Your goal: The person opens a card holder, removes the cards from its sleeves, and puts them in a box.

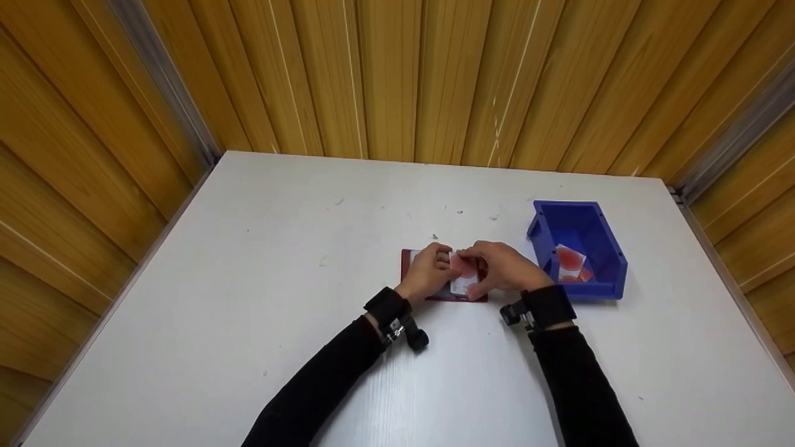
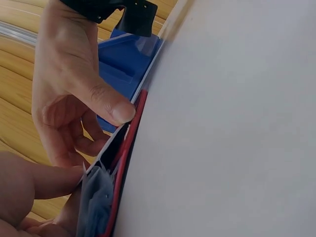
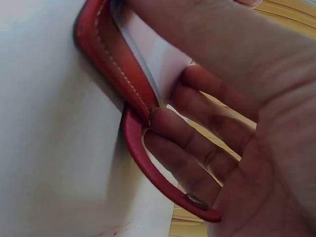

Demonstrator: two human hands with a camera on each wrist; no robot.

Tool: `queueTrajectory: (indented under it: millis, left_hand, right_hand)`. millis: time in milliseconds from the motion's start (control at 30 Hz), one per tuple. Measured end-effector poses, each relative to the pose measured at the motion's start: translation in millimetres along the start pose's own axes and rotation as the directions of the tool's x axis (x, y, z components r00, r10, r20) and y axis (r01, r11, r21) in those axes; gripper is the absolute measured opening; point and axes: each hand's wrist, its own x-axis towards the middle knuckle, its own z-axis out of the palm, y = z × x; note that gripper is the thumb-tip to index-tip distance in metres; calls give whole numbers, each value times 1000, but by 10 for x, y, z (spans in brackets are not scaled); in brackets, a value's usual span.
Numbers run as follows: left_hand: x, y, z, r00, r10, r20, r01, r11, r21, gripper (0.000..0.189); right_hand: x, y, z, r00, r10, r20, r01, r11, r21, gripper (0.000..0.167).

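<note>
A red card holder (image 1: 407,259) with clear plastic sleeves (image 2: 96,197) lies spread on the table under both hands. On it is a white card (image 1: 463,284) with a red round print. My left hand (image 1: 427,271) is at the card's left side, its thumb and fingers pinching the edge of the holder's sleeves. My right hand (image 1: 506,267) grips the card from the right, thumb low and index finger at the top. In the right wrist view, the holder's red strap (image 3: 155,175) with a metal snap curves against the right fingers. The hands partly hide holder and card.
A blue bin (image 1: 612,273) stands just right of the right hand, with several red-printed white cards (image 1: 570,261) inside. The white table (image 1: 248,261) is bounded by wood-patterned walls (image 1: 385,81) at the back and both sides. Black camera straps circle both wrists.
</note>
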Motion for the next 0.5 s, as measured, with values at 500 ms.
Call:
queueTrajectory:
  millis: [500]
  left_hand:
    - [-35, 57, -174, 998, -61, -1, 61, 994, -95, 50]
  right_hand:
    - [-4, 4, 1, 999, 36, 18, -36, 999, -13, 85]
